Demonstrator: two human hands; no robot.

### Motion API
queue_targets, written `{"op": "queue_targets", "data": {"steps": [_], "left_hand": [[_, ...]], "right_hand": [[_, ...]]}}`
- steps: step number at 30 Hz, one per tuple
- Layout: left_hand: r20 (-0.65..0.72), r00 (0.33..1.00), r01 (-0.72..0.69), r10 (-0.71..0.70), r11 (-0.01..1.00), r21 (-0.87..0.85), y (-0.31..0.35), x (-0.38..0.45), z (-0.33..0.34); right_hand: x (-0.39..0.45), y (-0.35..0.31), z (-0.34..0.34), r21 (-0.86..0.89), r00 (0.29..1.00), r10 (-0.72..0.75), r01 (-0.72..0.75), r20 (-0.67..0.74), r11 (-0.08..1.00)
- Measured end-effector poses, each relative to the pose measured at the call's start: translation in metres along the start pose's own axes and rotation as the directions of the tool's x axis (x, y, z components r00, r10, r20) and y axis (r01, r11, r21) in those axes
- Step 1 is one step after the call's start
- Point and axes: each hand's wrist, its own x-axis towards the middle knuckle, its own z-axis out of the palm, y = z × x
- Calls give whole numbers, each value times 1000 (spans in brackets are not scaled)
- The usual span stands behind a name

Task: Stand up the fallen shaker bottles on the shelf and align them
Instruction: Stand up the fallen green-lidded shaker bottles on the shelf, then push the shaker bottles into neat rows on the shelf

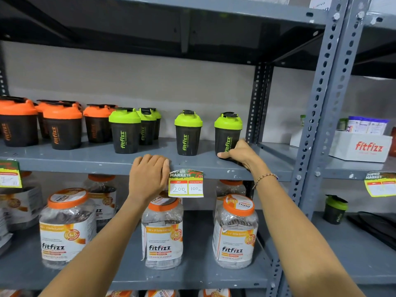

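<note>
right hand point(240, 152) | fingers wrapped round base of upright rightmost shaker point(227, 133); left hand point(149, 174) | fingers curled over shelf edge point(85, 166)

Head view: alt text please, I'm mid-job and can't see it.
Right hand grips the base of the rightmost green-lidded shaker, upright on the grey shelf; left hand holds the shelf's front edge beside a price tag. Other green-lidded shakers and orange-lidded shakers stand upright to the left.
</note>
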Motion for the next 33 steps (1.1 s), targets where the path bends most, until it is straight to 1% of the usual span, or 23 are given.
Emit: {"op": "queue_targets", "data": {"steps": [2,4,5,6,7,8,9,11,12,13,14,16,20,22,25,29,33], "left_hand": [[25,991,129,-128,991,-46,8,20,-10],[90,961,271,-260,952,-141,18,42,-14],[146,932,356,-330,908,-222,24,53,-14],[230,894,442,-384,840,-316,30,63,-12],[320,850,522,-418,750,-407,37,73,-10],[394,804,591,-444,662,-460,43,81,-8],[456,762,646,-460,597,-476,50,87,-5],[555,673,736,-489,520,-433,59,96,5],[590,628,773,-506,495,-398,61,99,9],[610,599,795,-520,482,-369,61,100,13],[616,588,800,-525,488,-348,61,101,18],[610,597,790,-521,516,-332,59,102,22],[615,604,779,-507,539,-320,52,104,27],[613,613,762,-498,577,-294,49,102,29],[589,646,729,-486,621,-287,47,99,32],[546,687,684,-480,681,-261,51,95,31],[568,666,694,-482,680,-236,50,93,30]], "right_hand": [[-9,-5,3,-46,1000,-23,22,-19,999],[-11,-6,6,-102,995,-62,54,-82,993],[-12,-7,9,-121,991,-77,64,-113,991],[-11,-8,11,-131,988,-79,61,-136,989],[-11,-9,13,-138,986,-84,63,-147,988],[-11,-10,16,-142,985,-80,58,-155,988],[-9,-10,18,-156,982,-83,56,-170,986],[-5,-12,21,-183,973,-81,41,-216,982],[-4,-13,21,-183,970,-70,27,-232,983],[-5,-14,21,-182,969,-62,18,-238,983],[-4,-14,20,-176,970,-49,7,-239,984],[-4,-14,13,-165,970,-25,-16,-242,986],[-4,-6,-2,-159,965,17,-60,-261,985],[-4,0,-5,-117,961,23,-57,-275,991],[-8,7,-4,-77,950,10,-35,-311,996],[-14,5,-2,-141,952,-25,-19,-306,990],[-19,3,-3,-229,961,-35,-30,-276,973]]}}
